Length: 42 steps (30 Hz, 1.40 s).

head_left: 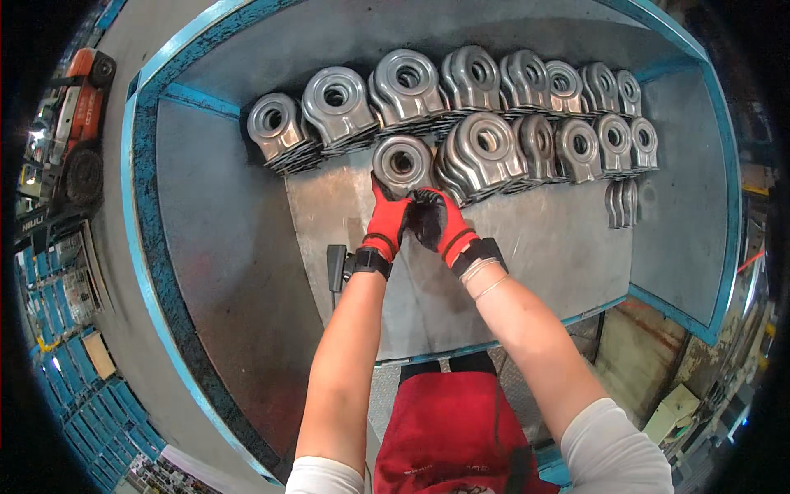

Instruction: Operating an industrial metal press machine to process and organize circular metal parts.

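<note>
Both my hands wear red gloves with black-coated palms and fingers. My left hand (387,218) closes on the lower left edge of a shiny stamped metal bracket (381,160), which has a round raised collar and a central hole. Curled at the bracket's lower right edge is my right hand (436,218), its fingers meeting the left hand's. The gloves cover the bracket's near end. Just right of it leans a stack of like brackets (485,152). Behind it stands another tilted stack (405,82).
More bracket stacks run in two rows along the back of a grey metal bench (510,255). A few brackets stand on edge (621,204) at the right. Blue-edged side walls (222,214) enclose the bench. An orange forklift (80,107) is beyond on the left.
</note>
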Tool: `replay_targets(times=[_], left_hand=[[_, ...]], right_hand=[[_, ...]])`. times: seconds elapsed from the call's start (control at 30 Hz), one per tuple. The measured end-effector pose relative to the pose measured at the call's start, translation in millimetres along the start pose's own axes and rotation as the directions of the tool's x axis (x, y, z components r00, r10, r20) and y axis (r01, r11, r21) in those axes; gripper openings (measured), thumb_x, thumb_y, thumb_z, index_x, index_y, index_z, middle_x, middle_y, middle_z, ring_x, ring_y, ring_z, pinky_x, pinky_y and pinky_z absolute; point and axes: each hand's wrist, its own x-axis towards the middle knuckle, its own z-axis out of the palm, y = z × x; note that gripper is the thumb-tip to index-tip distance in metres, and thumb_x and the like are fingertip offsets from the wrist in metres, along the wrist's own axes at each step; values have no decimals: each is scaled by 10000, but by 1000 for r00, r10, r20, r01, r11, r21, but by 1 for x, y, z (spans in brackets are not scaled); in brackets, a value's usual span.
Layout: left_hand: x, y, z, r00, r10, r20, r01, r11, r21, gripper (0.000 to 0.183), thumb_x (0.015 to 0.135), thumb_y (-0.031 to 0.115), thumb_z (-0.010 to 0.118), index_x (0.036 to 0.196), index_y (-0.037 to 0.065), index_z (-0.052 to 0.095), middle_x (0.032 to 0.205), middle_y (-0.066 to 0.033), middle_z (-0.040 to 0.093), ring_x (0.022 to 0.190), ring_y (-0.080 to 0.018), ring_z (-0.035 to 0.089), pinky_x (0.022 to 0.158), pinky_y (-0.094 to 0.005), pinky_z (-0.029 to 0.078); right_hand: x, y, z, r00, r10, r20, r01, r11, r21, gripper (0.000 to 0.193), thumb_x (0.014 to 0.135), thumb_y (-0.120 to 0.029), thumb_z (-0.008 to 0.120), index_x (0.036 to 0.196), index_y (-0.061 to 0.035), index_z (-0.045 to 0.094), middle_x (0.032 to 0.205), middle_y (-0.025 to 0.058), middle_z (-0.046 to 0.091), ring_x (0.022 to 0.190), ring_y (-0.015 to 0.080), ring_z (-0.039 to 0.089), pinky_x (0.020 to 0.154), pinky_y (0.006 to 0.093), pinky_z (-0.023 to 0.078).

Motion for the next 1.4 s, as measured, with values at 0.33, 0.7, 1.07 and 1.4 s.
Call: replay_targets(times=[0.33,0.7,1.07,1.4], left_hand=[[4,30,-8,970,-165,176,109,951,288,1120,748,240,679,1383,-55,-194,1370,-238,364,1270,-297,383,1024,-328,329],[7,6,-9,965,-260,31,261,943,-206,722,789,144,662,1376,151,241,946,-97,593,739,-237,601,630,-353,500],[-36,7,-9,978,-121,-168,124,992,4,805,773,234,681,1411,105,207,1162,-120,525,1043,-244,511,762,-393,462],[-193,26,8,895,-443,-57,446,891,89,831,746,283,697,1406,121,218,1079,-80,572,959,-235,506,743,-394,447]], right_hand=[[13,7,-15,986,-157,57,161,793,-587,288,908,-258,388,935,-37,571,1007,149,614,962,277,569,896,392,447],[-75,-14,26,938,6,-345,-122,941,-315,274,882,-318,558,1085,-136,535,946,133,506,842,302,557,794,418,497],[-222,-3,-51,901,3,-434,-152,939,-307,338,927,-335,471,1164,-96,507,1130,124,567,1018,280,557,911,413,447],[-409,14,-56,800,-104,-591,-104,946,-307,333,889,-342,541,1101,-85,555,983,100,615,907,252,593,833,383,479]])
